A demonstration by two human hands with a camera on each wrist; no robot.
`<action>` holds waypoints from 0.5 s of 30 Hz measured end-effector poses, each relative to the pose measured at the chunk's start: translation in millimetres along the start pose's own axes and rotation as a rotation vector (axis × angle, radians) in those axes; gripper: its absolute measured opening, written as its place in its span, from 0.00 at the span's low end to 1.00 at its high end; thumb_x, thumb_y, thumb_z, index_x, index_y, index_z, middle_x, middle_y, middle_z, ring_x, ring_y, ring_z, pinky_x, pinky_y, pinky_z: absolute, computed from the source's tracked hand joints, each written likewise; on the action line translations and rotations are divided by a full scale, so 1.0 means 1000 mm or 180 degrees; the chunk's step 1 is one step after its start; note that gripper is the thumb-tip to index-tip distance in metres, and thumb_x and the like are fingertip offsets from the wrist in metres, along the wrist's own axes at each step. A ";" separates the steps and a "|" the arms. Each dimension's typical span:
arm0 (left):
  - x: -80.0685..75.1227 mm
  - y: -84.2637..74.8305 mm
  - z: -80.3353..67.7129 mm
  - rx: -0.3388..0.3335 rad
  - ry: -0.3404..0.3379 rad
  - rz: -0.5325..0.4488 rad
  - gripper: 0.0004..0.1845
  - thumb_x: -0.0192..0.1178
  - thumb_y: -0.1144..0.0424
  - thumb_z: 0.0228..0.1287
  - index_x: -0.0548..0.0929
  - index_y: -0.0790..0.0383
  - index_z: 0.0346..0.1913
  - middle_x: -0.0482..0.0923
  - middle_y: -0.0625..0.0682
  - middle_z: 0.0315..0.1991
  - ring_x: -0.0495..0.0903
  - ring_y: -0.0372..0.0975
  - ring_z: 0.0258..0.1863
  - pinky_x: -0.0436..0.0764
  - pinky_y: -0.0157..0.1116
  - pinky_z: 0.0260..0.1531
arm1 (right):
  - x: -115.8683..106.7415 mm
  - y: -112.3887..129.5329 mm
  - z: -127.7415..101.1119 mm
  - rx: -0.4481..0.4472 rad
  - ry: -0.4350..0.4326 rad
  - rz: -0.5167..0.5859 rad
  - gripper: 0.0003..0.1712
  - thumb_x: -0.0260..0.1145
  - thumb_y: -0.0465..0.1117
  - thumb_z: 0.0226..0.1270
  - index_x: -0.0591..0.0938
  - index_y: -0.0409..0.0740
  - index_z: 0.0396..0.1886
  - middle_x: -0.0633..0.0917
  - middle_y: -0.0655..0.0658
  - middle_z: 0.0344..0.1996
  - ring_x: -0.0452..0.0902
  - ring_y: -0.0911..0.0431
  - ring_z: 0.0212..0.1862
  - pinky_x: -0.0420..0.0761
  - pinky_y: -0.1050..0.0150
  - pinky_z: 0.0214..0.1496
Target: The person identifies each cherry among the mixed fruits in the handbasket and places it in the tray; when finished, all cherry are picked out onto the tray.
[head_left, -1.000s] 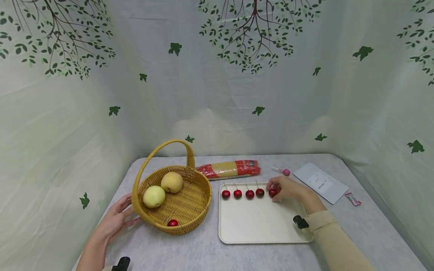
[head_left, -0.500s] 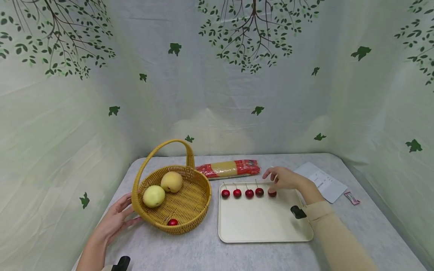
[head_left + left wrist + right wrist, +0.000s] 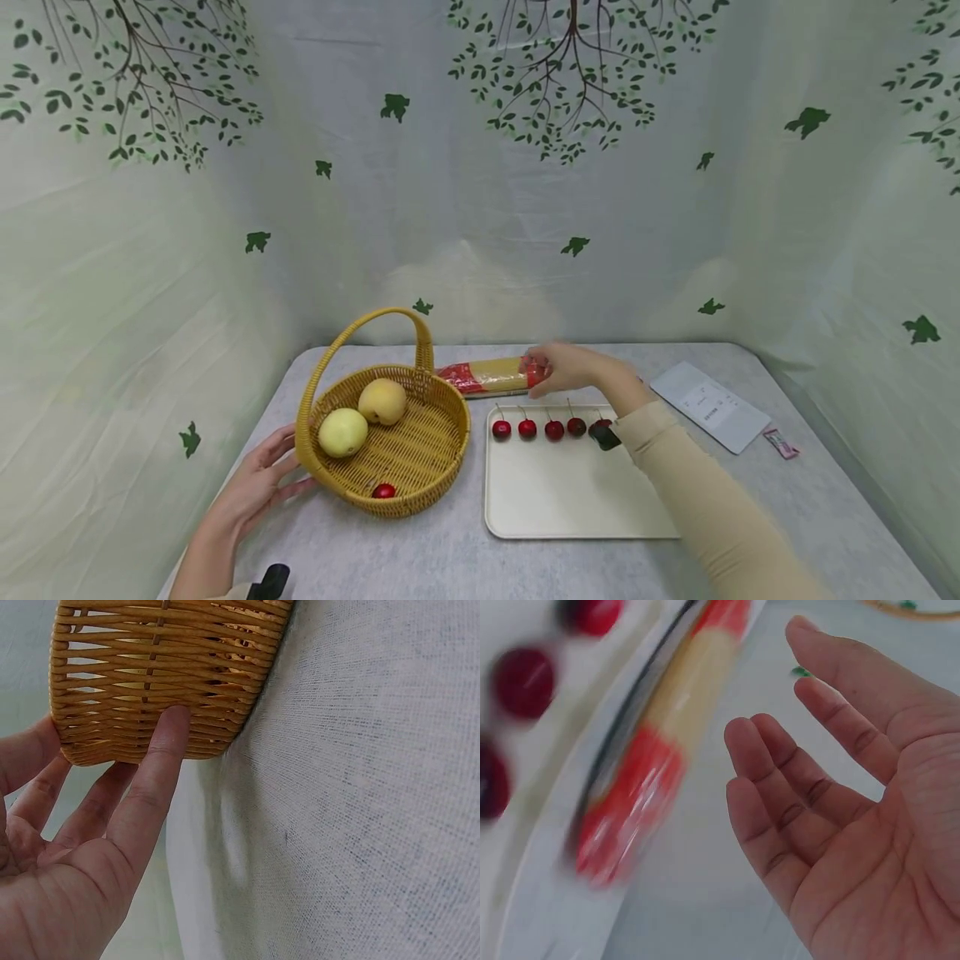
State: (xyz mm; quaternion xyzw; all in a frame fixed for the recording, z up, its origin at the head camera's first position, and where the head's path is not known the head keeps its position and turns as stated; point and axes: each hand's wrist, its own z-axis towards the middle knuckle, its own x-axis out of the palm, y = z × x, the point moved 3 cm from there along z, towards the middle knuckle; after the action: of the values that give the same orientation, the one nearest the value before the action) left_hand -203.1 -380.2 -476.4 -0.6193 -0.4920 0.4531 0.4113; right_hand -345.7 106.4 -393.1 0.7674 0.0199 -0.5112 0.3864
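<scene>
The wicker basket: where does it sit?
In the head view, the wicker basket sits left of the tray; the left hand touches its outer wall.

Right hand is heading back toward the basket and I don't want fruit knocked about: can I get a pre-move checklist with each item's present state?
1. Right hand empty, fingers relaxed: ok.
2. Left hand steadying the basket, fingers touching its wall: ok.
3. One cherry in the basket, unobstructed: ok.
4. Cherries on the tray lined up along the far edge: ok; the fifth is partly hidden.
5. Pasta packet clear of the hand: cannot tell; they overlap.
</scene>
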 end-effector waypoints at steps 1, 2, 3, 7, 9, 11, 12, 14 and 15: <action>-0.001 0.000 0.000 0.0009 -0.0008 0.0002 0.34 0.54 0.60 0.86 0.53 0.59 0.85 0.47 0.65 0.86 0.78 0.19 0.54 0.89 0.47 0.60 | 0.001 0.010 0.006 -0.0069 0.0039 0.0023 0.26 0.77 0.45 0.71 0.82 0.44 0.65 0.86 0.37 0.54 0.81 0.50 0.52 0.86 0.53 0.56; -0.001 0.001 0.000 0.0018 -0.0011 0.0006 0.34 0.54 0.60 0.86 0.54 0.59 0.85 0.48 0.65 0.86 0.78 0.19 0.54 0.89 0.47 0.60 | 0.003 0.019 0.011 -0.0130 0.0072 0.0042 0.25 0.77 0.45 0.72 0.83 0.45 0.64 0.87 0.39 0.52 0.81 0.51 0.50 0.86 0.55 0.54; -0.001 0.001 0.000 0.0028 -0.0014 0.0009 0.34 0.54 0.60 0.86 0.54 0.59 0.85 0.48 0.65 0.86 0.78 0.19 0.54 0.89 0.47 0.59 | 0.005 0.029 0.017 -0.0193 0.0113 0.0041 0.23 0.76 0.45 0.72 0.84 0.47 0.63 0.87 0.40 0.51 0.81 0.52 0.49 0.86 0.56 0.52; -0.002 0.001 -0.001 0.0064 -0.0026 -0.0002 0.34 0.55 0.59 0.86 0.55 0.59 0.85 0.50 0.65 0.85 0.79 0.20 0.55 0.89 0.48 0.60 | 0.017 0.062 0.038 -0.0308 0.0249 0.0019 0.21 0.76 0.48 0.73 0.84 0.52 0.61 0.87 0.47 0.48 0.82 0.55 0.48 0.86 0.61 0.50; -0.003 0.001 -0.002 0.0082 -0.0034 -0.0001 0.34 0.55 0.59 0.86 0.56 0.59 0.85 0.51 0.64 0.85 0.79 0.20 0.55 0.89 0.49 0.60 | 0.025 0.075 0.050 -0.0385 0.0303 0.0012 0.21 0.76 0.48 0.73 0.84 0.50 0.62 0.87 0.48 0.47 0.82 0.55 0.47 0.86 0.62 0.49; -0.003 0.001 -0.001 0.0104 -0.0052 0.0006 0.34 0.55 0.59 0.85 0.56 0.60 0.85 0.52 0.64 0.84 0.79 0.20 0.56 0.89 0.49 0.60 | 0.033 0.086 0.061 -0.0491 0.0371 0.0052 0.22 0.76 0.46 0.73 0.84 0.46 0.62 0.87 0.46 0.46 0.80 0.55 0.46 0.84 0.62 0.47; -0.003 0.001 -0.001 0.0121 -0.0057 0.0011 0.33 0.55 0.59 0.85 0.57 0.60 0.85 0.52 0.64 0.84 0.79 0.21 0.56 0.89 0.49 0.60 | 0.037 0.091 0.066 -0.0534 0.0400 0.0047 0.23 0.76 0.46 0.73 0.84 0.45 0.63 0.86 0.46 0.46 0.80 0.55 0.46 0.83 0.63 0.47; -0.002 0.001 -0.001 0.0147 -0.0033 0.0023 0.33 0.55 0.59 0.86 0.57 0.60 0.84 0.52 0.64 0.84 0.78 0.21 0.56 0.89 0.49 0.60 | 0.045 0.100 0.077 -0.0599 0.0489 0.0057 0.23 0.76 0.46 0.73 0.84 0.43 0.63 0.87 0.45 0.45 0.79 0.56 0.44 0.82 0.64 0.45; -0.001 0.001 -0.001 0.0154 -0.0016 0.0024 0.33 0.55 0.59 0.86 0.57 0.61 0.84 0.52 0.65 0.84 0.78 0.21 0.56 0.89 0.49 0.60 | 0.049 0.104 0.081 -0.0623 0.0537 0.0049 0.23 0.76 0.46 0.73 0.84 0.43 0.63 0.87 0.44 0.45 0.79 0.57 0.43 0.82 0.65 0.45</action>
State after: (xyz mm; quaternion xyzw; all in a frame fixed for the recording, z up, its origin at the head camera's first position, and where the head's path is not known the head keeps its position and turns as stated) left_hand -202.3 -381.7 -477.0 -0.6098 -0.4796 0.4679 0.4233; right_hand -340.3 -34.2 -387.0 0.7665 0.0962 -0.4375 0.4603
